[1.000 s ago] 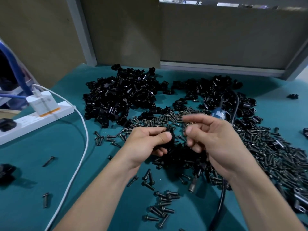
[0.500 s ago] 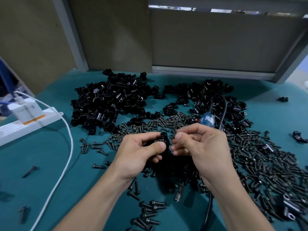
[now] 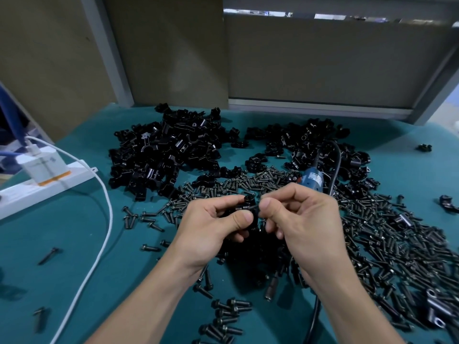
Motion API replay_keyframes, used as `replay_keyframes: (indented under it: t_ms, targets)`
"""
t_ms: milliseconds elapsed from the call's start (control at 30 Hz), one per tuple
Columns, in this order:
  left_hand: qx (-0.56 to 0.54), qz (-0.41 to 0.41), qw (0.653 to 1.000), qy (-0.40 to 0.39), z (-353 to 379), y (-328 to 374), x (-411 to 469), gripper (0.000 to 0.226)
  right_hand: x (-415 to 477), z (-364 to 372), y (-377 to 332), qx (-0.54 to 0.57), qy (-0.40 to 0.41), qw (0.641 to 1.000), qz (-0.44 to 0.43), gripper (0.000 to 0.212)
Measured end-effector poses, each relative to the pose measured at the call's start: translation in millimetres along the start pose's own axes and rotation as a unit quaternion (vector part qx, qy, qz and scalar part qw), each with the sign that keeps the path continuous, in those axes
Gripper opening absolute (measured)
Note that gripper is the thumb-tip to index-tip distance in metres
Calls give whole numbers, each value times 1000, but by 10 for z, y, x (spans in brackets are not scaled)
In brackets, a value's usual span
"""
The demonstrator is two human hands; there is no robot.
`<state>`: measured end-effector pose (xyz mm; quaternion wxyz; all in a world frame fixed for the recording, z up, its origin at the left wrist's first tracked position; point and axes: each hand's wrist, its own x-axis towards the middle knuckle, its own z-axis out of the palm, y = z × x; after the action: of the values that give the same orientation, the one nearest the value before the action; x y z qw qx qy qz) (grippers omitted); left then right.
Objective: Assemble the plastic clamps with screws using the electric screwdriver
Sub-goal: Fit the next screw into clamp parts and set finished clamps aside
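My left hand grips a black plastic clamp above the middle of the table. My right hand pinches a dark screw between thumb and forefinger, its shank lying against the clamp. The blue electric screwdriver lies on the table just behind my right hand, its black cord running back under my right forearm. A pile of black clamps sits at the back left, another at the back right. Loose screws spread over the right side.
A white power strip with a plugged-in charger lies at the left, its white cable curving toward the front edge. Stray screws lie near me. Brown partition panels close off the back of the green table.
Both hands have stayed together at the table's middle; the right hand has brought the screw against the clamp in the left hand. The view has shifted slightly.
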<state>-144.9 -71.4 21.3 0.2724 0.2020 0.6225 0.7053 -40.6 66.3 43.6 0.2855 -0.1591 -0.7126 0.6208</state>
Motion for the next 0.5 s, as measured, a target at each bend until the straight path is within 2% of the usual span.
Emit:
replay_keyframes:
  t_ms: [100, 133, 233, 267, 433, 500]
  targets:
    - [-11, 3, 1000, -17, 21, 6, -24, 26, -31, 82, 27, -37, 21, 999, -24, 15]
    - [-14, 4, 1000, -18, 27, 5, -25, 27, -31, 86, 29, -38, 30, 998, -33, 16]
    - [-11, 1, 1000, 11, 19, -19, 8, 62, -3, 25, 28, -20, 54, 998, -40, 16]
    - [-10, 0, 1000, 17, 14, -30, 18, 68, 7, 6, 27, -23, 52, 998, -38, 15]
    - [-12, 7, 1000, 21, 5, -68, 27, 68, 8, 25, 42, -45, 19, 999, -24, 15]
    - [-18, 3, 1000, 20, 0, -60, 19, 61, 8, 23, 50, -63, 21, 998, -18, 14]
